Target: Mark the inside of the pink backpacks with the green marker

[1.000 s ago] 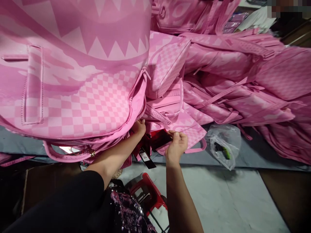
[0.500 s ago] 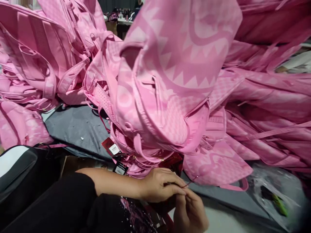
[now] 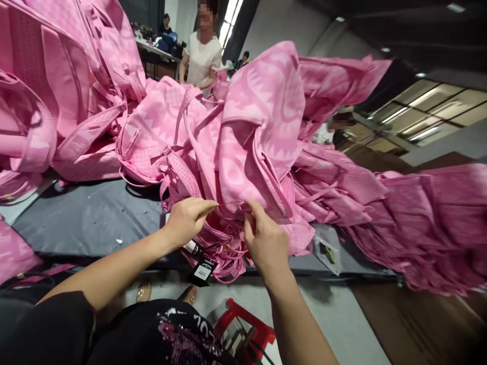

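Note:
A thin red string [image 3: 229, 204] runs almost level between my two hands. My left hand [image 3: 187, 221] pinches its left end between thumb and fingertips. At the other end, the fingers of my right hand [image 3: 265, 235] are pinched together on the string. Just behind both hands a pink backpack [image 3: 239, 175] with a jagged-teeth print stands tilted on the pile. Below the hands hangs a black tag [image 3: 203, 270] with a white label, beside loose pink straps [image 3: 230, 266]. What the string is joined to, I cannot make out.
Pink bags are heaped along a table with a grey cover [image 3: 95, 218]. A clear plastic bag [image 3: 327, 251] holding something green lies at its right edge. A red stool [image 3: 243, 324] stands on the floor below. A person in a white top [image 3: 203, 58] is across the table.
My hands have come up from low near the table edge and moved apart, drawing the string between them. The view has lifted, bringing people and the ceiling into sight.

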### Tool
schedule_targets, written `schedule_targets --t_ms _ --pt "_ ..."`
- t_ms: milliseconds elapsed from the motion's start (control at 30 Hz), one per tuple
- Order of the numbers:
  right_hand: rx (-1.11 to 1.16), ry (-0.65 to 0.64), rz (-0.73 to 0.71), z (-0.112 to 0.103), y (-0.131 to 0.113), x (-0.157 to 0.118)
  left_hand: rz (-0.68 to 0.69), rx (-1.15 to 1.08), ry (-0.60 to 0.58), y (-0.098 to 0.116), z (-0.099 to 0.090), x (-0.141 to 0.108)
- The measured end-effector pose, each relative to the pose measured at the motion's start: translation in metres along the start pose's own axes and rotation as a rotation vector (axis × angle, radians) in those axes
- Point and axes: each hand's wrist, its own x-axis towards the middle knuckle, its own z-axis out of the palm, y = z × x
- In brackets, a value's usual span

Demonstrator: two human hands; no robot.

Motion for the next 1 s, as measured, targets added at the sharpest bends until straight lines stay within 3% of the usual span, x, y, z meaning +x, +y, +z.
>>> schedule_targets --t_ms 133,233,400,533,667,767,867,1000 --pt "0.245 0.057 0.079 0.005 0.0 -0.01 0.015 0.229 -0.226 -0.012 -0.003 0.008" --pt "0.434 0.119 0.208 0.009 0.002 -0.023 0.05 0.24 -0.285 -0.014 -0.001 0.014" --pt "0.484 0.03 0.31 0.01 -0.002 -0.023 0.162 0.172 -0.37 -0.004 0.008 0.037" --pt "0.427 0.051 0.352 0.003 -0.003 -0.02 0.109 -0.091 -0.519 0.008 0.009 0.065" --pt "0.545 0.269 0.489 -0.002 -0.004 -0.022 -0.09 -0.486 -0.797 0.006 -0.008 0.079" --pt "0.654 0.391 0.52 -0.003 -0.01 -0.02 -0.129 -0.809 -0.926 -0.005 -0.02 0.072" --pt "0.77 0.446 0.479 -0.003 -0.017 -0.014 -0.164 -1.061 -0.85 -0.013 -0.019 0.059" --pt "0.929 0.39 0.37 0.0 -0.019 -0.006 -0.289 -1.02 -0.429 -0.012 -0.002 0.045"
